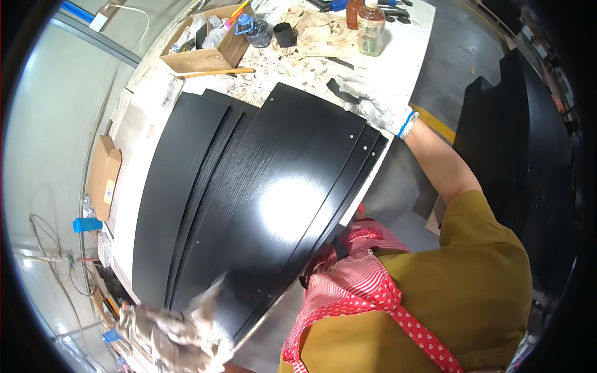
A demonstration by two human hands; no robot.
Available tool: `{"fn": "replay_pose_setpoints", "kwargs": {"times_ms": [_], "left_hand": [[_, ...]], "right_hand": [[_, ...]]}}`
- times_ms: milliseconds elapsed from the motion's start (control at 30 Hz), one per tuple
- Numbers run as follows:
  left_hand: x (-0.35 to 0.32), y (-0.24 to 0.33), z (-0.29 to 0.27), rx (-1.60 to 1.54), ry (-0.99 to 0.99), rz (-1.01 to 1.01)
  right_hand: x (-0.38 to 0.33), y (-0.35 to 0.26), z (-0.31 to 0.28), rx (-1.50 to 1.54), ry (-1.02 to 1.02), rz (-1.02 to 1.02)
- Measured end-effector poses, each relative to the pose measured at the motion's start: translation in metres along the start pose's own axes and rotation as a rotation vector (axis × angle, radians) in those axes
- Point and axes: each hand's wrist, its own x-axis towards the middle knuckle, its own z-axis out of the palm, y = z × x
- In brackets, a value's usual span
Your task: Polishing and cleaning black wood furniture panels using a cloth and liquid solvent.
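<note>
A stack of curved black boards (249,161) lies on the white-topped table, its upper faces glossy and marked with small holes near the edges. My right hand (379,109), in a stained white glove with a blue cuff, is at the stack's far right corner. Its fingers are closed at a small black piece (343,91) whose kind I cannot make out. At the near left end, my left hand (211,345) is blurred by motion. A crumpled, brown-stained rag (165,332) appears bunched in it, over the boards' edge, and covers most of the fingers.
Beyond the stack stand a wooden box (202,59) of odds and ends, a clear jug (256,32), a black cup (285,35) and a bottle (371,31). Scraps litter the table (407,43). More black boards (497,137) stand at right; a cardboard box (104,177) is at left.
</note>
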Motion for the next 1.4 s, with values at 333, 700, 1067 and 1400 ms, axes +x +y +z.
{"fn": "replay_pose_setpoints", "kwargs": {"times_ms": [333, 700, 1067, 1400], "left_hand": [[0.082, 0.225, -0.067, 2.760, 1.726, 1.514], [0.071, 0.220, -0.090, 2.888, 1.752, 1.588], [0.074, 0.220, -0.089, 2.920, 1.790, 1.599], [0.075, 0.221, -0.088, 2.850, 1.806, 1.604]], "right_hand": [[0.090, -0.017, -0.007, -0.201, -0.215, 0.246], [0.183, 0.031, 0.028, -0.655, -0.538, -0.334], [0.094, -0.027, -0.036, -0.557, -0.681, -0.003], [0.145, 0.005, 0.017, -0.596, -0.581, -0.125]]}}
